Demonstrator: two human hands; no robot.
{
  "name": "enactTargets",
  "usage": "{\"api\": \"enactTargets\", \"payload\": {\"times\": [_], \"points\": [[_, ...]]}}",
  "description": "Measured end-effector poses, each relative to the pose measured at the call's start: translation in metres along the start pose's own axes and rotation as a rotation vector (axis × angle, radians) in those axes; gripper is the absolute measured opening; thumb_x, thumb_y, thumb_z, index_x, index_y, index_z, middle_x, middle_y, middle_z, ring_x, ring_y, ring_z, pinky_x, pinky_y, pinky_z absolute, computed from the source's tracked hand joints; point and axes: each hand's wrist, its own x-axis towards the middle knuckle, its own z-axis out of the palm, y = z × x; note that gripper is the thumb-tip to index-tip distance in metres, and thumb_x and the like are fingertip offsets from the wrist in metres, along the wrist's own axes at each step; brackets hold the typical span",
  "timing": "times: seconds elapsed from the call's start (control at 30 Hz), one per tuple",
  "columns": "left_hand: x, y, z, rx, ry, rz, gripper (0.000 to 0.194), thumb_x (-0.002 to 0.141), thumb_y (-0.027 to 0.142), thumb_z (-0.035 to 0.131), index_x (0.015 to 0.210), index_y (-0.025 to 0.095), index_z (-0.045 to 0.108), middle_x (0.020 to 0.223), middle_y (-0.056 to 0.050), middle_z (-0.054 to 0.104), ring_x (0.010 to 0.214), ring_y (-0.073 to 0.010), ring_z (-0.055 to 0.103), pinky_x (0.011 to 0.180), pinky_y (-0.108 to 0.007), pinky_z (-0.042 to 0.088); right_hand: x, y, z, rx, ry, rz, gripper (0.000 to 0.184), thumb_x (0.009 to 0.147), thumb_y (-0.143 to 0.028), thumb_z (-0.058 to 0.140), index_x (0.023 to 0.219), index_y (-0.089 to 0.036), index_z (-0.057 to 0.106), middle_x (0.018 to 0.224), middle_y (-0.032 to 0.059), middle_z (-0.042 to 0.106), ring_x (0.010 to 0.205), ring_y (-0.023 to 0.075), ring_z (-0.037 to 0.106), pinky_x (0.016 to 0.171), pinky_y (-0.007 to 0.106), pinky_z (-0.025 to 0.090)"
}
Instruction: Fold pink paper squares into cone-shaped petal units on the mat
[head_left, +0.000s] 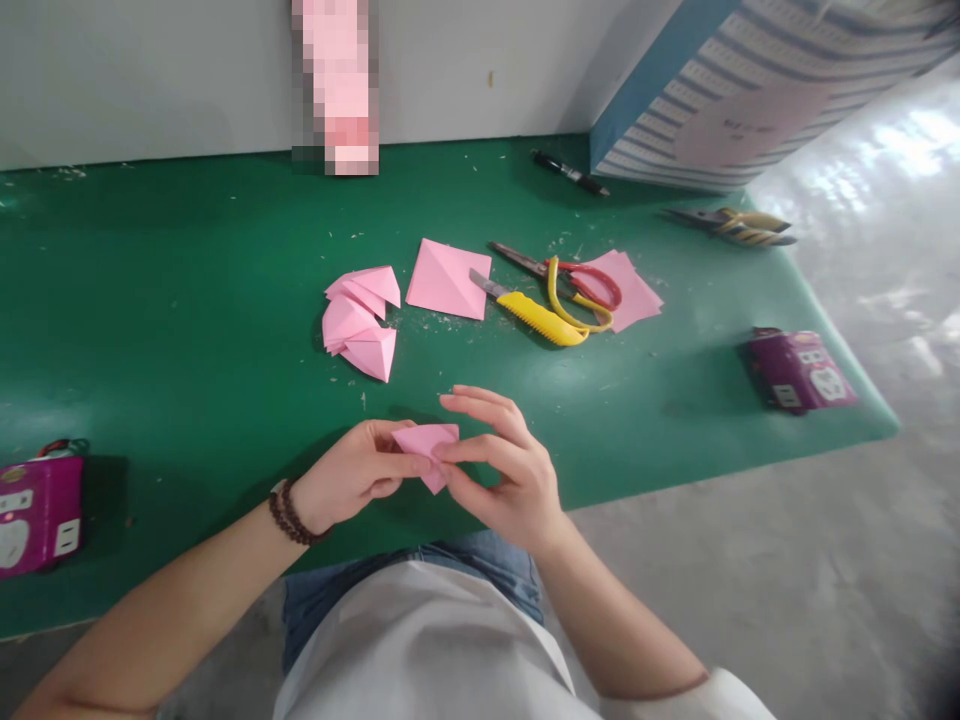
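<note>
A small piece of folded pink paper (427, 440) is held over the near edge of the table, its lower corner pointing down. My left hand (367, 465) pinches it from the left side, thumb on top. On the right, my right hand (506, 465) grips the paper's edge between thumb and index finger, the other fingers spread. Just beyond lie a cluster of folded pink paper pieces (360, 320) and a square pink folded sheet (446, 280). A yellow utility knife (544, 320) rests beside red-and-yellow handled scissors (592, 285), with its blade tip over the square sheet.
More pink paper squares (634, 295) lie under the scissors. Pliers (739, 225) and a black pen (570, 172) lie farther back. Purple packs stand at the right (806, 370) and left (41, 515). A striped box (712, 110) stands at the back right of the green table (187, 300).
</note>
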Motion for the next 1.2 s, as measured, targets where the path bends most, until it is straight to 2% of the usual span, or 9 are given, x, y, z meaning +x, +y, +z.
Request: {"api": "enactTargets", "payload": {"times": [0.17, 0.3, 0.4, 0.47, 0.57, 0.7, 0.97, 1.2], "points": [[0.0, -0.001, 0.001, 0.016, 0.029, 0.016, 0.039, 0.067, 0.02, 0.078, 0.105, 0.016, 0.074, 0.055, 0.006, 0.052, 0.04, 0.0, 0.029, 0.036, -0.016, 0.018, -0.002, -0.002, 0.004, -0.044, 0.023, -0.011, 0.012, 0.081, -0.014, 0.069, 0.086, -0.024, 0.067, 0.119, 0.0096, 0.064, 0.119, 0.029, 0.059, 0.092, 0.049, 0.055], [0.001, -0.002, 0.0, -0.024, -0.012, -0.006, 0.031, 0.067, 0.024, 0.08, 0.096, 0.013, 0.074, 0.052, 0.007, 0.047, 0.041, -0.0008, 0.029, 0.036, -0.014, 0.019, -0.002, -0.001, 0.003, -0.002, 0.018, -0.025, 0.012, 0.081, -0.012, 0.067, 0.085, -0.023, 0.066, 0.119, 0.0101, 0.065, 0.12, 0.0287, 0.058, 0.094, 0.048, 0.053], [0.0, -0.001, -0.003, -0.104, -0.085, -0.031, 0.028, 0.067, 0.032, 0.083, 0.08, 0.012, 0.07, 0.053, 0.005, 0.045, 0.043, -0.0017, 0.032, 0.036, -0.014, 0.022, -0.003, 0.006, -0.004, 0.148, -0.056, 0.054, 0.018, 0.086, -0.02, 0.066, 0.104, -0.024, 0.067, 0.124, 0.0113, 0.064, 0.119, 0.0273, 0.059, 0.095, 0.047, 0.054], [0.0, 0.0, -0.004, -0.149, -0.156, -0.054, 0.031, 0.066, 0.035, 0.084, 0.08, 0.012, 0.069, 0.055, 0.004, 0.046, 0.044, -0.0025, 0.033, 0.034, -0.014, 0.023, -0.003, 0.012, -0.008, 0.269, -0.106, 0.126, 0.024, 0.088, -0.024, 0.067, 0.112, -0.025, 0.066, 0.125, 0.0104, 0.065, 0.115, 0.0248, 0.063, 0.093, 0.043, 0.056], [-0.001, 0.0, -0.006, -0.166, -0.228, -0.087, 0.035, 0.066, 0.037, 0.084, 0.086, 0.012, 0.069, 0.056, 0.003, 0.047, 0.045, -0.0034, 0.034, 0.033, -0.014, 0.023, -0.004, 0.019, -0.01, 0.37, -0.143, 0.159, 0.021, 0.086, -0.024, 0.071, 0.107, -0.026, 0.07, 0.112, 0.0066, 0.072, 0.102, 0.0204, 0.068, 0.086, 0.036, 0.058], [0.0, -0.001, -0.008, -0.126, -0.23, -0.108, 0.038, 0.066, 0.039, 0.084, 0.087, 0.012, 0.07, 0.053, 0.004, 0.046, 0.043, -0.0026, 0.032, 0.034, -0.014, 0.022, -0.004, 0.02, -0.007, 0.408, -0.13, 0.141, 0.014, 0.085, -0.021, 0.071, 0.099, -0.025, 0.073, 0.091, 0.0032, 0.075, 0.084, 0.0165, 0.071, 0.077, 0.031, 0.059], [0.001, -0.002, -0.007, -0.129, -0.153, -0.116, 0.04, 0.06, 0.036, 0.088, 0.088, 0.013, 0.072, 0.051, 0.006, 0.046, 0.043, -0.0019, 0.03, 0.036, -0.015, 0.018, -0.005, 0.019, -0.009, 0.407, -0.137, 0.13, 0.015, 0.083, -0.018, 0.074, 0.096, -0.024, 0.075, 0.089, 0.0038, 0.072, 0.081, 0.016, 0.068, 0.073, 0.031, 0.058], [0.0, -0.003, -0.007, -0.122, -0.191, -0.131, 0.036, 0.062, 0.034, 0.086, 0.085, 0.012, 0.069, 0.049, 0.008, 0.037, 0.042, -0.0016, 0.023, 0.036, -0.016, 0.015, -0.007, 0.021, -0.006, 0.518, -0.13, 0.156, 0.013, 0.08, -0.018, 0.077, 0.091, -0.023, 0.073, 0.088, 0.0029, 0.072, 0.082, 0.0157, 0.067, 0.076, 0.032, 0.056]]}}
